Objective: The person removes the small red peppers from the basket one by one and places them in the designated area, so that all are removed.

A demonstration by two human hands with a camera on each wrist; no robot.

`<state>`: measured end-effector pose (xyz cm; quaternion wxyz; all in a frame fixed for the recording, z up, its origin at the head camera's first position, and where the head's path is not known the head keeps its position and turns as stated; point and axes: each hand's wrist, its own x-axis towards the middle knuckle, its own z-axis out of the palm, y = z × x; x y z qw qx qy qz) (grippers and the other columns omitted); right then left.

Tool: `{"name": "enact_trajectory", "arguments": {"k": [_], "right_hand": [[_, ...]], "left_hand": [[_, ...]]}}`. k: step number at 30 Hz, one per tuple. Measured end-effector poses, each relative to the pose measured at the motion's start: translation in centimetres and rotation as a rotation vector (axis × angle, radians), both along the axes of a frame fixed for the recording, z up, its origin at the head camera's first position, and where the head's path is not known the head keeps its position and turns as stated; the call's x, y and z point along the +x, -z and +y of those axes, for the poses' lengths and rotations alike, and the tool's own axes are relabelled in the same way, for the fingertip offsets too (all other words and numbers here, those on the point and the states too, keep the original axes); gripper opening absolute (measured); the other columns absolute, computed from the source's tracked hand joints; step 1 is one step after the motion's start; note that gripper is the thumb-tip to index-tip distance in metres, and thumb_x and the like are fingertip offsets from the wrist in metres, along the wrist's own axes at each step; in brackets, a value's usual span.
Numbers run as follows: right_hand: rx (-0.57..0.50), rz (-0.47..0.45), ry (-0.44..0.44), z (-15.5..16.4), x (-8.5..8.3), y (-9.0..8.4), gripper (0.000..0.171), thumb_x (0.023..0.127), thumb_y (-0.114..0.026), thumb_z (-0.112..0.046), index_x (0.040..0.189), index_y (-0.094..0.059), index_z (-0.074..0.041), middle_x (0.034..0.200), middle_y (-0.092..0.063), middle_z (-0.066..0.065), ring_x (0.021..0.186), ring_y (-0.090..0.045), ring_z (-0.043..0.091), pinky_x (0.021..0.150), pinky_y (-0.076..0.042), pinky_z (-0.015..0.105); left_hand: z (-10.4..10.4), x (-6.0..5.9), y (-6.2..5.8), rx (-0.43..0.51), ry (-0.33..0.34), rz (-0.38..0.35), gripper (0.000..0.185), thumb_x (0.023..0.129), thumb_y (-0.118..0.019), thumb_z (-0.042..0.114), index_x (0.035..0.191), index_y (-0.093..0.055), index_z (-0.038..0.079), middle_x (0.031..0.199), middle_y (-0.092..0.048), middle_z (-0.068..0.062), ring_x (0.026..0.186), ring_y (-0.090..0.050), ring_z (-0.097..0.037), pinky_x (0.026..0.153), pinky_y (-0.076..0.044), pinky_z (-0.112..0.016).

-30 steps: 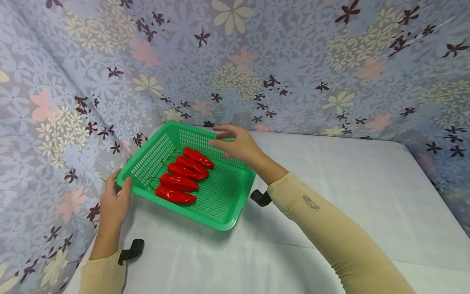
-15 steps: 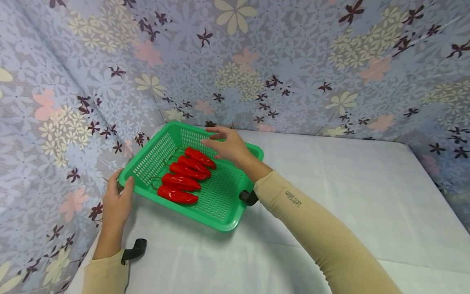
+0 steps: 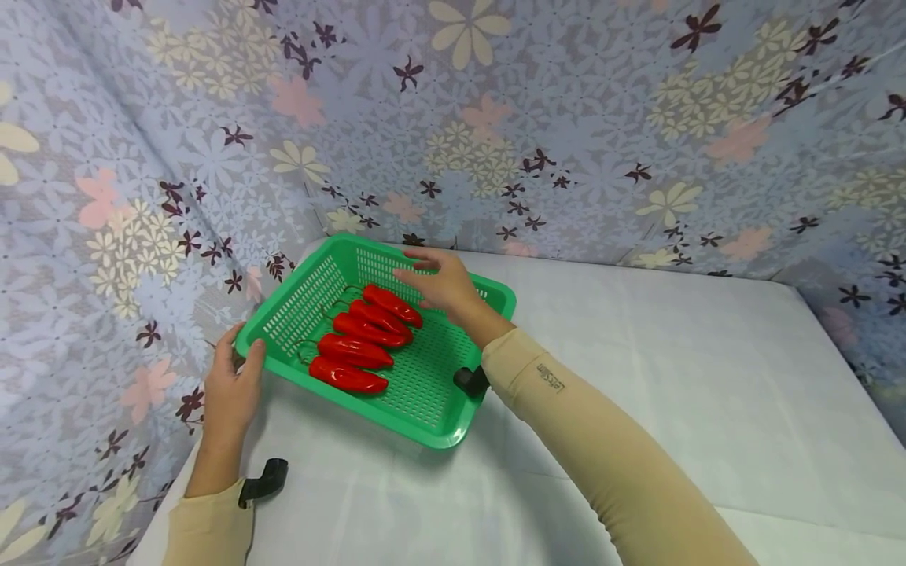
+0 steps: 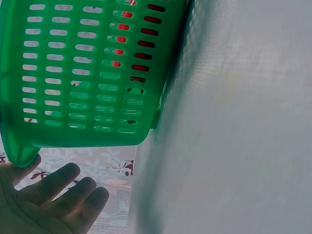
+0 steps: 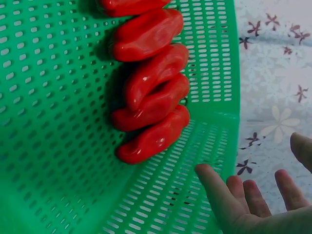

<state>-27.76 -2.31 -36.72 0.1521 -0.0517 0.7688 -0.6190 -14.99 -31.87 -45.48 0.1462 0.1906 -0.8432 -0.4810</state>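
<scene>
A green perforated plastic basket [image 3: 414, 389] stands at an angle on the cloth, with several glossy red peppers [image 3: 354, 351] lined up along its left half. At its near left corner my left hand [image 3: 230, 393] grips the rim, thumb on one side and fingers outside the wall. The left wrist view shows the other fingers [image 4: 63, 178] spread below the corner. My right hand [image 3: 449, 287] hovers by the far wall, beside the farthest pepper, with nothing in it. In the right wrist view its fingers [image 5: 214, 187] are spread apart, and the peppers lie ahead of them.
A white cloth [image 3: 637, 377] covers the table. Floral fabric walls [image 3: 566, 118] rise behind and at the left, close to the basket's far corner. Black wrist mounts [image 3: 267, 479] stick out at both sleeves.
My right hand has moved left from near the far right rim to over the basket's far side, then stayed about there. The left hand stays at its corner; the peppers have not moved.
</scene>
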Motion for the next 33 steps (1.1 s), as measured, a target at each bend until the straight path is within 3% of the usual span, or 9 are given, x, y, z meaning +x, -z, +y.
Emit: {"name": "enact_trajectory", "arguments": {"k": [3,5,10,12,17,23,33], "right_hand": [[0.022,-0.035,0.012,-0.4,-0.4,0.4,0.056,0.095,-0.073,-0.029,0.147,-0.055,-0.021,0.148,-0.048,0.011,0.121,-0.056,0.032,0.091,-0.053,0.050],[0.063,-0.046,0.020,-0.8,-0.7,0.6,0.056,0.094,-0.074,-0.031,0.146,-0.056,-0.023,0.148,-0.049,0.009,0.097,-0.063,0.024,0.082,-0.055,0.043],[0.179,-0.055,0.027,-1.7,-0.9,1.1,0.055,0.093,-0.076,-0.032,0.144,-0.058,-0.025,0.149,-0.050,0.007,0.101,-0.063,0.023,0.081,-0.053,0.042],[0.211,-0.059,0.023,-1.9,-0.9,1.2,0.055,0.092,-0.076,-0.032,0.144,-0.058,-0.023,0.149,-0.049,0.007,0.129,-0.051,0.029,0.096,-0.048,0.047],[0.257,-0.091,-0.002,-2.5,-1.3,1.9,0.058,0.091,-0.077,-0.033,0.145,-0.057,-0.023,0.152,-0.046,0.009,0.136,-0.045,0.030,0.104,-0.043,0.046],[0.320,-0.123,-0.033,-2.5,-1.6,2.8,0.061,0.092,-0.076,-0.033,0.148,-0.053,-0.024,0.155,-0.041,0.010,0.138,-0.041,0.031,0.106,-0.041,0.046],[0.301,-0.165,-0.075,-3.0,-1.7,4.3,0.066,0.091,-0.077,-0.032,0.151,-0.049,-0.027,0.155,-0.041,0.012,0.134,-0.046,0.032,0.099,-0.046,0.051]], "left_hand": [[0.0,0.1,0.0,0.008,0.003,-0.002,0.067,0.102,-0.044,0.055,0.159,-0.029,0.024,0.148,-0.047,-0.021,0.136,-0.043,-0.037,0.105,-0.036,-0.061],[-0.1,0.0,-0.1,0.012,0.003,-0.003,0.067,0.102,-0.044,0.056,0.160,-0.029,0.024,0.149,-0.047,-0.021,0.137,-0.043,-0.038,0.105,-0.036,-0.061],[-0.3,-0.1,0.1,0.024,0.006,0.003,0.068,0.101,-0.046,0.058,0.159,-0.031,0.025,0.149,-0.047,-0.020,0.136,-0.043,-0.036,0.106,-0.037,-0.059],[-0.3,-0.1,0.1,0.028,0.006,0.006,0.068,0.101,-0.047,0.058,0.159,-0.031,0.026,0.149,-0.047,-0.020,0.136,-0.043,-0.036,0.106,-0.037,-0.058],[-0.3,-0.1,0.0,0.038,-0.001,-0.001,0.068,0.101,-0.048,0.057,0.159,-0.032,0.026,0.149,-0.047,-0.019,0.136,-0.043,-0.036,0.106,-0.038,-0.058],[0.0,-0.2,-0.1,0.041,0.017,0.001,0.068,0.100,-0.050,0.057,0.159,-0.032,0.026,0.149,-0.047,-0.018,0.136,-0.043,-0.035,0.106,-0.037,-0.057],[-0.2,0.3,0.0,0.043,0.005,-0.018,0.067,0.101,-0.047,0.058,0.159,-0.030,0.030,0.149,-0.048,-0.018,0.136,-0.042,-0.040,0.102,-0.037,-0.061]]}}
